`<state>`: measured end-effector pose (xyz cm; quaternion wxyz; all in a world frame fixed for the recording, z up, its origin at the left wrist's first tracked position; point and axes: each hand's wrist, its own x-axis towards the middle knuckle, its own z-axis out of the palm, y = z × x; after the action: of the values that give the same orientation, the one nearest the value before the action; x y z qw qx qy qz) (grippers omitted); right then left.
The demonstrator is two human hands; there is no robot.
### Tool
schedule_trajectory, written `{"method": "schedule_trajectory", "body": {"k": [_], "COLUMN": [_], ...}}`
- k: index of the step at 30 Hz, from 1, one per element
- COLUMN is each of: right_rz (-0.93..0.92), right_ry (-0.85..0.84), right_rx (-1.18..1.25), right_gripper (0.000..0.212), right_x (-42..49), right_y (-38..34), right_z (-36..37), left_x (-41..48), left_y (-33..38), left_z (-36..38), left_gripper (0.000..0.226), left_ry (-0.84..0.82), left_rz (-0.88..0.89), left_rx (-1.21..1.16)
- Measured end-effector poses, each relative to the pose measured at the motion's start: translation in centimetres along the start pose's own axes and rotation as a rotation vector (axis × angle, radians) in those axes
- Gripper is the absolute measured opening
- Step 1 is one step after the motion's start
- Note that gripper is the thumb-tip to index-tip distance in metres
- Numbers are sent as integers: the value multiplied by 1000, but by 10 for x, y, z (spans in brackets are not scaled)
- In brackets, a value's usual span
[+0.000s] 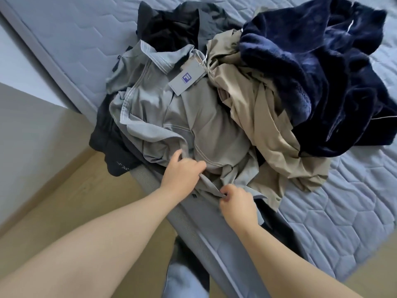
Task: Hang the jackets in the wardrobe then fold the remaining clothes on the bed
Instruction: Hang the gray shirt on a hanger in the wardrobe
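A heap of clothes lies on the bed (335, 229). On top near me is a grey jacket (193, 117) with white stitching and a paper tag (186, 78). Beside it on the right lie a beige garment (262, 117) and a dark navy fleece (322, 72). Black clothes (171, 26) show at the back, and a further black garment (111, 145) lies under the left side. My left hand (182, 175) grips the grey jacket's lower edge. My right hand (236, 203) pinches the same hem a little nearer to me.
The bed's near corner points toward me, with wooden floor (71, 201) to the left and a pale wall (25, 125) beyond it. Quilted blue mattress shows to the right and at the far left of the heap. The wardrobe is out of view.
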<state>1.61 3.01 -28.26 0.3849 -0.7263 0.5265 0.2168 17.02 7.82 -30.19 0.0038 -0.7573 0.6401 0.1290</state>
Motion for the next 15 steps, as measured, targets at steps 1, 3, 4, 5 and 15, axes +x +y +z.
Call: {"method": "schedule_trajectory", "body": {"k": [1,3,4,5,15], "right_rz": [-21,-80,-110,-131,-284], "right_ry": [14,57,63,44,43], "right_rx": [2,-3,-17,-33,195], "right_gripper": [34,34,33,31,14], "right_x": [-5,-12,-16,-20,-115], "right_y": [-3,-10,-13,-16,-26], "right_z": [-5,-17,-23,-30,-126], "left_x": [-4,-11,-13,-17,-50], "left_y": [5,18,27,36,76], "left_z": [-7,-22,-34,-47,-182], "left_gripper": [6,1,5,8,34], "left_ry": [15,35,24,6,-360], "left_rz": [19,32,29,24,-177], "left_rx": [-34,-81,-123,-171,-63]}}
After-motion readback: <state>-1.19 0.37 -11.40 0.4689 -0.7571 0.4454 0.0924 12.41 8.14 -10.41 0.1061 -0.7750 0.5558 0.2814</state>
